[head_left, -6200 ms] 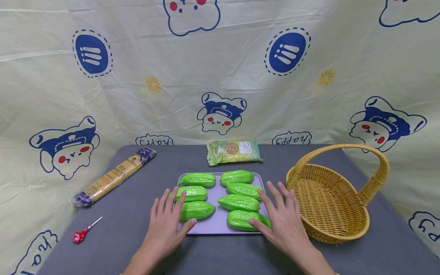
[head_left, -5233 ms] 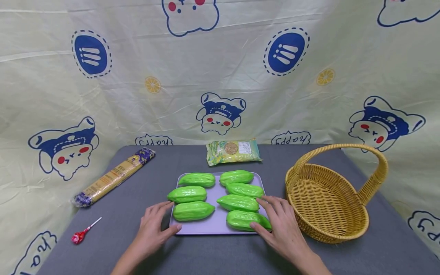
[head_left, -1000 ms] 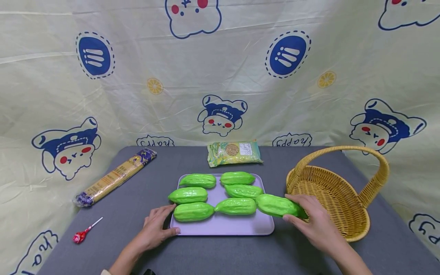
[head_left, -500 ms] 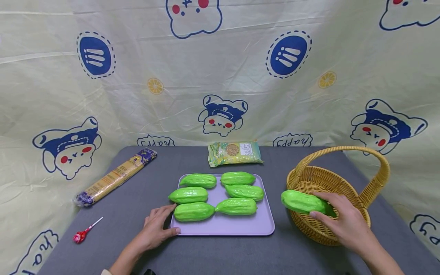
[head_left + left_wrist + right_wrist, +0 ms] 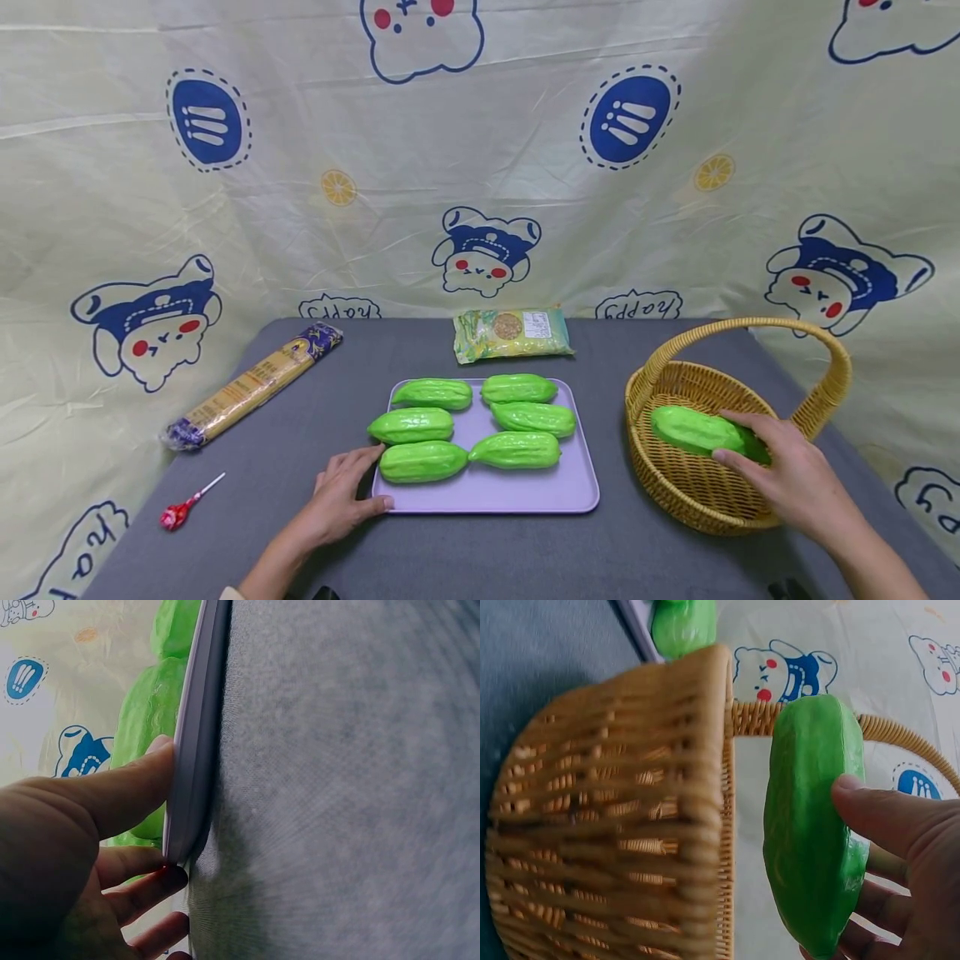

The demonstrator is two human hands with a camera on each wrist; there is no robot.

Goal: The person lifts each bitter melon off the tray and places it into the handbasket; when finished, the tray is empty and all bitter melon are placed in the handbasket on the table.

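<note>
My right hand holds a green, ridged bitter melon over the opening of the yellow wicker basket. In the right wrist view the thumb lies on one side of this bitter melon and the fingers on the other, above the basket's rim. The left hand grips the front left corner of the lilac tray. Its thumb presses the tray's rim in the left wrist view, with fingers around the corner. Several more bitter melons lie on the tray in two columns.
Behind the tray lies a green and yellow packet. A long packet of noodles and a red lollipop are on the left of the grey table. The basket's tall handle arches over it. A printed sheet hangs behind.
The right hand has lifted a bitter melon from the tray's right side and carried it right, over the basket. The left hand moved from near the bitter melons to the tray's corner and stays there.
</note>
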